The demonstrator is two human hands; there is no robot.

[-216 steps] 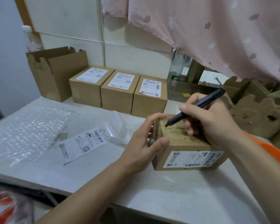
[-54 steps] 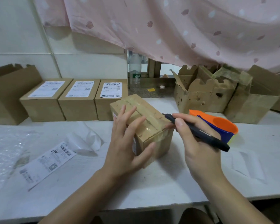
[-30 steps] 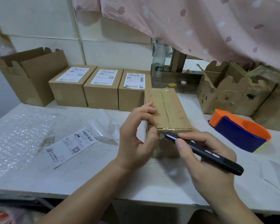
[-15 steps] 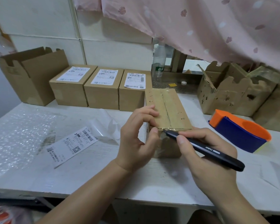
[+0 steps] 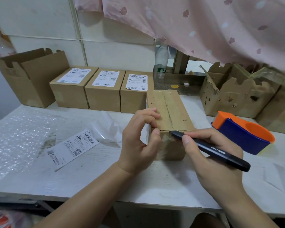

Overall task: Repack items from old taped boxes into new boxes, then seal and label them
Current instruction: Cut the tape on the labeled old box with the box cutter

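Observation:
An old taped cardboard box (image 5: 170, 111) stands in the middle of the white table (image 5: 92, 178), its tape seam running away from me. My left hand (image 5: 138, 142) grips the box's near left corner, thumb on the front face and fingers on top. My right hand (image 5: 211, 160) holds a black pen-shaped cutter (image 5: 211, 149), whose tip touches the tape at the near top edge of the box. A loose shipping label (image 5: 71, 148) lies on the table to the left.
Three sealed, labelled boxes (image 5: 104, 89) line the back wall beside an open empty box (image 5: 31, 74). Torn old boxes (image 5: 237, 94) stand at the back right. An orange-and-blue tape dispenser (image 5: 243, 132) lies right of the box. Bubble wrap (image 5: 18, 137) covers the left side.
The box was turned until its seam points away from me. Over the last second the cutter tip has stayed at the near top edge, and my left hand keeps its grip.

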